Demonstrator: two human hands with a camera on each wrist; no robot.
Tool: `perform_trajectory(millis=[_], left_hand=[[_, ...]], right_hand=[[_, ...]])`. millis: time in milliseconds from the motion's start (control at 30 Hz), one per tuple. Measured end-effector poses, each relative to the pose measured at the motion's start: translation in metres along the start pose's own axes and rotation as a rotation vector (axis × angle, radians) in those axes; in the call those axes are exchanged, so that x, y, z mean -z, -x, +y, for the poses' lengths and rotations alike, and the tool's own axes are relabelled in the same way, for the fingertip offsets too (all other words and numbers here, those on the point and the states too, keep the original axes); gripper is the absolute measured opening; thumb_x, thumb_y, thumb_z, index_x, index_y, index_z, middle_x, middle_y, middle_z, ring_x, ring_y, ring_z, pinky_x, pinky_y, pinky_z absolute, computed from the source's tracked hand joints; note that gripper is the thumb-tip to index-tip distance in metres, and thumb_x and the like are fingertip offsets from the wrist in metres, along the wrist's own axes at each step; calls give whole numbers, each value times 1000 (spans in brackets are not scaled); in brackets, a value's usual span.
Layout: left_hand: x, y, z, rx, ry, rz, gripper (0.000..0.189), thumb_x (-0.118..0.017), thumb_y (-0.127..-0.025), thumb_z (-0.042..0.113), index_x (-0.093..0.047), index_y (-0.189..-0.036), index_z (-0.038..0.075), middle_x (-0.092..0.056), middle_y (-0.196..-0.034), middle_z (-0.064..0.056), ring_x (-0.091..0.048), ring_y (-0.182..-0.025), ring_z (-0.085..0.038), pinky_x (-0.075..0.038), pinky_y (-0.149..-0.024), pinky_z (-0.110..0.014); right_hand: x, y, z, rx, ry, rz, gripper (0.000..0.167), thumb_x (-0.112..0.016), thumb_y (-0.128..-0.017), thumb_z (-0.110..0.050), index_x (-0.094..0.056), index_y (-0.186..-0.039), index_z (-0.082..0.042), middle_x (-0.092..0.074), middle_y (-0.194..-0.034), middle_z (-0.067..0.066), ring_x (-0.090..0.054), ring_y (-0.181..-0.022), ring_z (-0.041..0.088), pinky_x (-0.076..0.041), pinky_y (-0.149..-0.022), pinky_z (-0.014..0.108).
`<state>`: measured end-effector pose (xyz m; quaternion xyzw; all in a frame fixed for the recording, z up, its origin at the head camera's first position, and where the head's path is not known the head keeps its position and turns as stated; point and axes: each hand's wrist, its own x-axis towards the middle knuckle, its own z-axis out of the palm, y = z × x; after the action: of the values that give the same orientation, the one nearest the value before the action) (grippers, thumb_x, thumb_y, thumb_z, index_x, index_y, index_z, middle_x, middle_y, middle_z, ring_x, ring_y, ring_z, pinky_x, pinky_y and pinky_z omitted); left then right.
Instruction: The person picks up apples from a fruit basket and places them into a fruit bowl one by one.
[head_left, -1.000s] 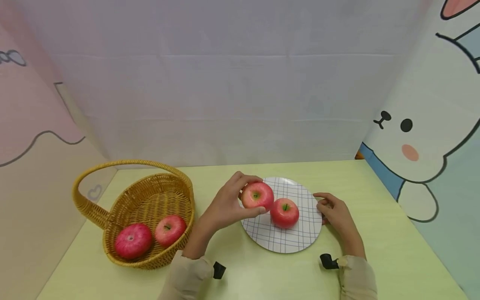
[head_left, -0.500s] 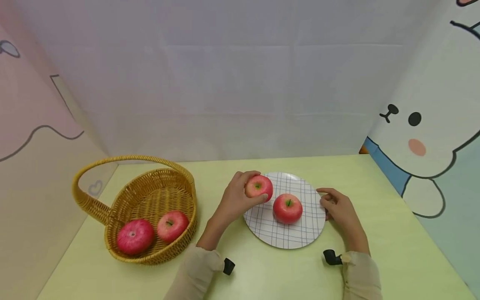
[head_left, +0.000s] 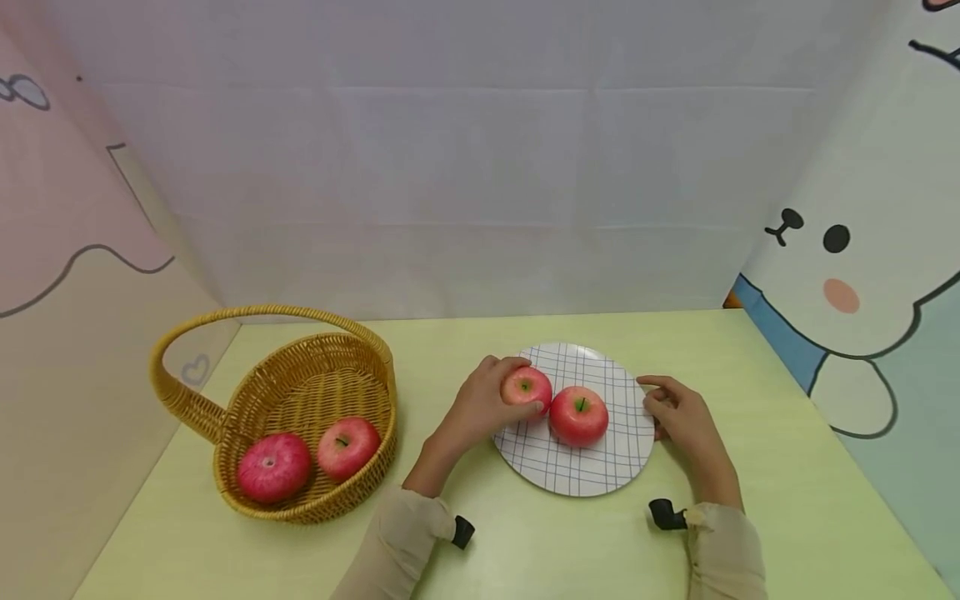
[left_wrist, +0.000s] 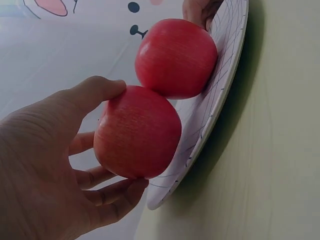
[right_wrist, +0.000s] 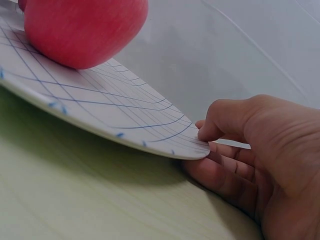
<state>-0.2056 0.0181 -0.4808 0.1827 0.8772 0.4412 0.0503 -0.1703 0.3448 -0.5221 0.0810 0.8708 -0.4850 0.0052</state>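
In the head view a white plate (head_left: 573, 477) with a blue grid lies on the table. My left hand (head_left: 478, 408) holds a red apple (head_left: 528, 388) over the plate's left part, thumb on the near side and fingers on the far side. Right beside it, a second red apple (head_left: 579, 418) sits on the plate, stem up; in the left wrist view the held apple (left_wrist: 139, 132) and this other apple (left_wrist: 175, 57) meet. At the plate's right edge my right hand (head_left: 684, 421) pinches the rim, thumb above and fingers below, as the right wrist view shows at the plate edge (right_wrist: 165, 150).
A wicker basket (head_left: 322, 398) with a tall handle stands on the left of the table (head_left: 540, 550). Inside it lie a magenta, ribbed round fruit (head_left: 273, 467) and another red apple (head_left: 348, 448). A white cloth wall (head_left: 465, 183) rises behind the table.
My left hand has lowered the apple toward the plate, bringing it next to the other apple. The right hand keeps its place at the rim. The head view has shifted slightly.
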Motion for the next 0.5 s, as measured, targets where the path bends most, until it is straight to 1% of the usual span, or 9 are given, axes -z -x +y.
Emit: perform_trajectory(millis=[167,300,400,500], left_hand=[[0,1,-4,7,-1,-17,66,-84,-82,45,-62,-141,25,-59,-117,-1,-62,-103,-16,-57,-88,-33],[0,2,-6,23,11,-33,67,-82,-84,47,-59,-144,28,-58,-118,0,-61,-103,-16,-57,-88,-33],[3,3,-5,34,19,-69,68,-79,-87,48,-56,-148,28,-57,-120,-1,-61,-105,-17,-57,-89,-34],[5,2,-5,38,5,-110,70,-77,-89,47,-52,-152,26,-57,-126,-4,-61,-110,-19,-57,-93,-36]], right_hand=[[0,0,-1,1,3,-3,45,-56,-103,-11,-54,-147,-3,-62,-120,24,-58,-69,8,-56,-57,25],[-1,-1,-1,-3,2,-4,45,-56,-103,-11,-54,-147,-3,-62,-120,24,-58,-69,8,-56,-57,25],[-1,-1,-1,1,5,2,44,-56,-103,-11,-55,-147,-3,-62,-119,23,-57,-70,8,-56,-57,25],[-1,-1,0,8,5,8,44,-56,-103,-11,-55,-146,-3,-62,-119,23,-57,-70,8,-56,-57,25]])
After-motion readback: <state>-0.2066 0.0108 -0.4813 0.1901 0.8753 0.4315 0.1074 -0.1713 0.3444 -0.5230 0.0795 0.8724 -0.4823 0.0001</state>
